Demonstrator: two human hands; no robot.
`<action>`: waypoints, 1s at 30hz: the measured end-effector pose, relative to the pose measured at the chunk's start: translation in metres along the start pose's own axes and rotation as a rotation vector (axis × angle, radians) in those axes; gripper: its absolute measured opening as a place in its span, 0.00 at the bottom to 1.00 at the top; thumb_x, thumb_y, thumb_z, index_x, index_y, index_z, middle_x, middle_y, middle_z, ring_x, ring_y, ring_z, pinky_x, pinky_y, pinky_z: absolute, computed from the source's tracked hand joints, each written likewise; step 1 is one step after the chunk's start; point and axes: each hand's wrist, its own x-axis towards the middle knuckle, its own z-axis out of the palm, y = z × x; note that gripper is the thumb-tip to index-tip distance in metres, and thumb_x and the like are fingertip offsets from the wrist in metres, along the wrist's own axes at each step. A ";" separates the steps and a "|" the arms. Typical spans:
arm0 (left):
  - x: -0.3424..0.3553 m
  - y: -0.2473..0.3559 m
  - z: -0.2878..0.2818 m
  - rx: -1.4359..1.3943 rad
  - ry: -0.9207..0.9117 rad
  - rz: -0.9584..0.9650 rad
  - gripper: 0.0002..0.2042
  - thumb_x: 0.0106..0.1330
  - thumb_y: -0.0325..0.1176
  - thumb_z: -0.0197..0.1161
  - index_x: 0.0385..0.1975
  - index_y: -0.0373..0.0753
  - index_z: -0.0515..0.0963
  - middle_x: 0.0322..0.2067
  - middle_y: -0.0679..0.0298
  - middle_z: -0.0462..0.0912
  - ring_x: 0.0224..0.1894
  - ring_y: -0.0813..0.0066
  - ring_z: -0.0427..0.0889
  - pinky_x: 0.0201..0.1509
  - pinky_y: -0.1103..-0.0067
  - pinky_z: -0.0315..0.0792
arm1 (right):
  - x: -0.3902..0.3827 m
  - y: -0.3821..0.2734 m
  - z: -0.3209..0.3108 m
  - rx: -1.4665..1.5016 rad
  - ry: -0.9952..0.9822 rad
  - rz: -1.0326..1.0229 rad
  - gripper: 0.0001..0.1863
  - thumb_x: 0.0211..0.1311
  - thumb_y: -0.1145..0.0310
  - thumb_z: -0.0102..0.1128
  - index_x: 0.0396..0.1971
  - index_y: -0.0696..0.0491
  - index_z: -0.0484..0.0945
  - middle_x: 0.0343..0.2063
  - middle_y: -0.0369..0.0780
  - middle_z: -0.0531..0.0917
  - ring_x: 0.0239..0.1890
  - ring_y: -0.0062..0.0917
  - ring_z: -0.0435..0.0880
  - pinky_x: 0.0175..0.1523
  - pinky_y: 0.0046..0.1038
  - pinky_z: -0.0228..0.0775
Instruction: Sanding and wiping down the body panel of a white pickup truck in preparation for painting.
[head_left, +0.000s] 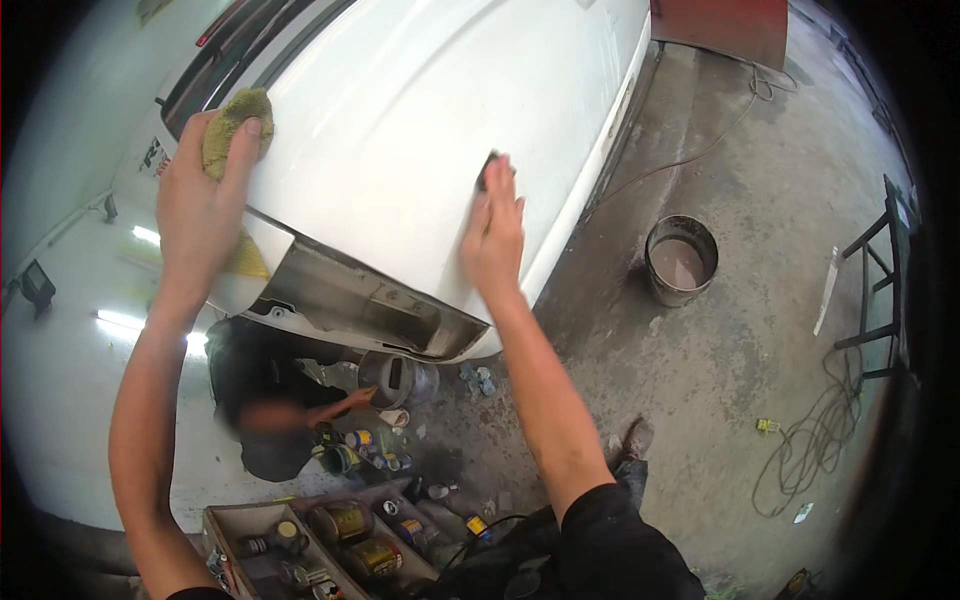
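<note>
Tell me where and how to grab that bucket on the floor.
Probably grip the bucket by its rim, on the side facing the car, coming from above: it stands upright and open with that edge exposed, and the murky liquid inside favours keeping it level. No handle can be made out.

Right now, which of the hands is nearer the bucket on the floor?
Right. The right hand is at the white panel, left of the bucket; the left hand, holding the yellow sponge, is much farther left.
</note>
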 end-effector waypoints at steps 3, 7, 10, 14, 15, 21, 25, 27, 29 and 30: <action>-0.003 0.002 0.001 -0.022 -0.012 -0.035 0.19 0.66 0.49 0.57 0.45 0.39 0.76 0.35 0.54 0.83 0.39 0.56 0.82 0.45 0.70 0.72 | 0.000 -0.017 0.009 0.124 -0.004 0.134 0.30 0.67 0.73 0.44 0.69 0.60 0.53 0.70 0.53 0.52 0.74 0.44 0.44 0.73 0.53 0.34; -0.006 -0.002 0.001 -0.020 -0.015 0.027 0.19 0.67 0.47 0.58 0.45 0.37 0.76 0.36 0.52 0.83 0.41 0.53 0.82 0.45 0.68 0.72 | -0.106 -0.074 0.008 0.194 -0.368 -0.120 0.42 0.54 0.66 0.62 0.70 0.53 0.54 0.71 0.48 0.54 0.72 0.45 0.52 0.71 0.58 0.34; -0.006 0.004 0.001 -0.047 -0.012 0.011 0.18 0.66 0.47 0.58 0.45 0.37 0.75 0.37 0.51 0.83 0.41 0.52 0.82 0.45 0.68 0.73 | -0.062 -0.018 -0.007 -0.075 -0.342 -0.446 0.40 0.54 0.62 0.63 0.68 0.49 0.59 0.71 0.42 0.57 0.71 0.39 0.57 0.70 0.59 0.40; -0.006 0.005 -0.005 -0.030 -0.036 -0.051 0.18 0.66 0.47 0.59 0.45 0.38 0.75 0.37 0.51 0.82 0.42 0.51 0.81 0.45 0.68 0.73 | -0.047 -0.009 -0.012 0.024 -0.466 -0.662 0.37 0.57 0.61 0.60 0.67 0.46 0.61 0.70 0.40 0.58 0.70 0.37 0.60 0.69 0.60 0.44; -0.007 0.001 -0.003 -0.030 -0.036 -0.058 0.18 0.66 0.47 0.59 0.45 0.38 0.75 0.37 0.51 0.82 0.42 0.51 0.81 0.45 0.68 0.73 | -0.053 -0.018 -0.014 0.056 -0.484 -0.571 0.36 0.58 0.61 0.59 0.68 0.47 0.61 0.70 0.41 0.58 0.70 0.38 0.59 0.69 0.60 0.45; -0.005 0.000 -0.003 -0.046 -0.039 0.026 0.19 0.65 0.46 0.60 0.46 0.37 0.75 0.38 0.51 0.82 0.42 0.51 0.81 0.44 0.68 0.73 | -0.008 0.003 0.012 0.150 -0.159 -0.226 0.33 0.64 0.71 0.48 0.70 0.51 0.55 0.71 0.47 0.53 0.74 0.45 0.48 0.71 0.59 0.30; 0.002 0.007 -0.005 -0.085 -0.088 0.115 0.17 0.65 0.41 0.62 0.48 0.37 0.74 0.36 0.54 0.83 0.38 0.64 0.83 0.45 0.74 0.73 | 0.106 0.022 -0.002 0.190 0.051 0.094 0.31 0.68 0.71 0.44 0.70 0.55 0.51 0.71 0.47 0.53 0.74 0.43 0.48 0.69 0.61 0.28; 0.009 -0.001 0.002 -0.121 -0.141 0.101 0.18 0.65 0.40 0.63 0.50 0.37 0.74 0.36 0.54 0.84 0.39 0.65 0.83 0.47 0.74 0.73 | 0.096 0.001 0.017 0.146 0.104 0.165 0.34 0.66 0.68 0.48 0.70 0.56 0.49 0.72 0.48 0.51 0.74 0.43 0.46 0.69 0.62 0.27; 0.020 -0.010 0.004 -0.167 -0.250 0.037 0.21 0.63 0.41 0.64 0.53 0.37 0.73 0.38 0.54 0.84 0.41 0.65 0.83 0.49 0.74 0.73 | 0.029 -0.037 0.033 0.063 -0.099 -0.007 0.40 0.61 0.66 0.54 0.71 0.56 0.48 0.72 0.48 0.49 0.75 0.41 0.44 0.70 0.62 0.27; 0.027 -0.006 0.004 -0.161 -0.242 0.042 0.21 0.63 0.41 0.64 0.53 0.37 0.73 0.38 0.54 0.84 0.41 0.65 0.83 0.49 0.74 0.73 | -0.009 -0.051 0.025 0.129 -0.220 -0.081 0.42 0.59 0.66 0.56 0.71 0.55 0.47 0.73 0.47 0.48 0.75 0.41 0.43 0.70 0.62 0.27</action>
